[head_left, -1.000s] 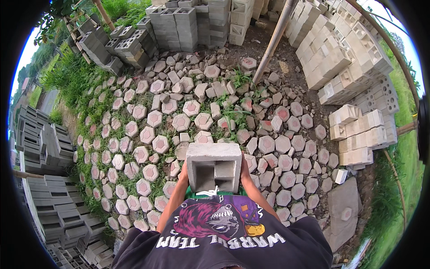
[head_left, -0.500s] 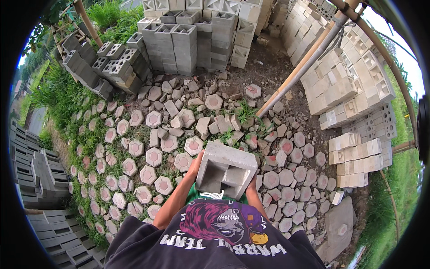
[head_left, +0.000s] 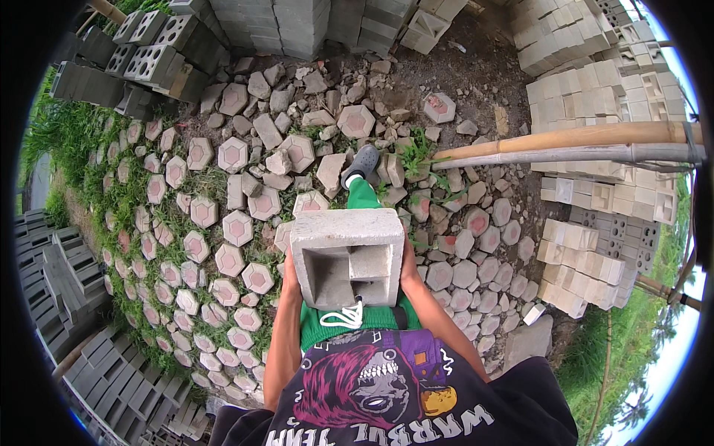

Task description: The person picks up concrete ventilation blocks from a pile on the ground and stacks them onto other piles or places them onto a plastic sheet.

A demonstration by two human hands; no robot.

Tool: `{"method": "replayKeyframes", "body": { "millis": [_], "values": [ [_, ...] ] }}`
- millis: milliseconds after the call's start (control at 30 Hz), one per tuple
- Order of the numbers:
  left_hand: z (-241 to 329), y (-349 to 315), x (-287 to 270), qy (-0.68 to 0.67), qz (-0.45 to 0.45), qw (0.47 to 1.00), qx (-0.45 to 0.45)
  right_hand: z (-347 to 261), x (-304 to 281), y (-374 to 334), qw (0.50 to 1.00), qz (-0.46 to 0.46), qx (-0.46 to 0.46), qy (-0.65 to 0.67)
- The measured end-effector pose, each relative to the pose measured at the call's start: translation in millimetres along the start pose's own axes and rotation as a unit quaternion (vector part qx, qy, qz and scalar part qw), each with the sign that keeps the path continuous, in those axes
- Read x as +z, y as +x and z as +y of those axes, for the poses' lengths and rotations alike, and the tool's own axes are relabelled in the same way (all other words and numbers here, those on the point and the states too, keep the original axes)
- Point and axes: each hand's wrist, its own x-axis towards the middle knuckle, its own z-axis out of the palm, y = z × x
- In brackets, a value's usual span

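Note:
A pale grey concrete ventilation block [head_left: 346, 225] is held in front of my waist, its recessed face with square hollows turned up toward me. My left hand [head_left: 291, 276] grips its left side, and my right hand [head_left: 408, 266] grips the right side. Most of the fingers are hidden behind or under the block. Beyond its far edge, one foot in a grey clog [head_left: 360, 163] is set forward on the rubble.
Hexagonal pavers [head_left: 238, 228] and broken stones [head_left: 320, 117] make uneven ground. A bamboo pole [head_left: 565, 146] slants in from the right. Grey blocks [head_left: 152, 56] are stacked at the far left, with pale blocks [head_left: 576, 260] on the right. More blocks [head_left: 123, 383] lie at the near left.
The block has turned slightly and sits a little further left in view, still between both hands. One foot now shows ahead of it. The far stacks have shifted upward in view.

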Motion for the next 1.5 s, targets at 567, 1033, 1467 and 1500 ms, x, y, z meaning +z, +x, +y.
{"method": "replayKeyframes", "body": {
  "millis": [567,1033,1467,1500],
  "values": [
    [155,188,317,0.327,0.082,0.927,-0.165,-176,-62,189,0.958,0.163,0.118,0.206],
    [316,330,468,0.259,-0.175,0.949,-0.040,-356,19,383,0.927,0.269,0.071,0.250],
    [464,418,613,0.395,-0.142,0.908,0.010,-570,120,561,0.980,0.113,0.058,0.155],
    [474,421,626,0.391,-0.124,0.912,0.018,-584,123,576,0.981,0.117,0.070,0.135]
  ]
}}
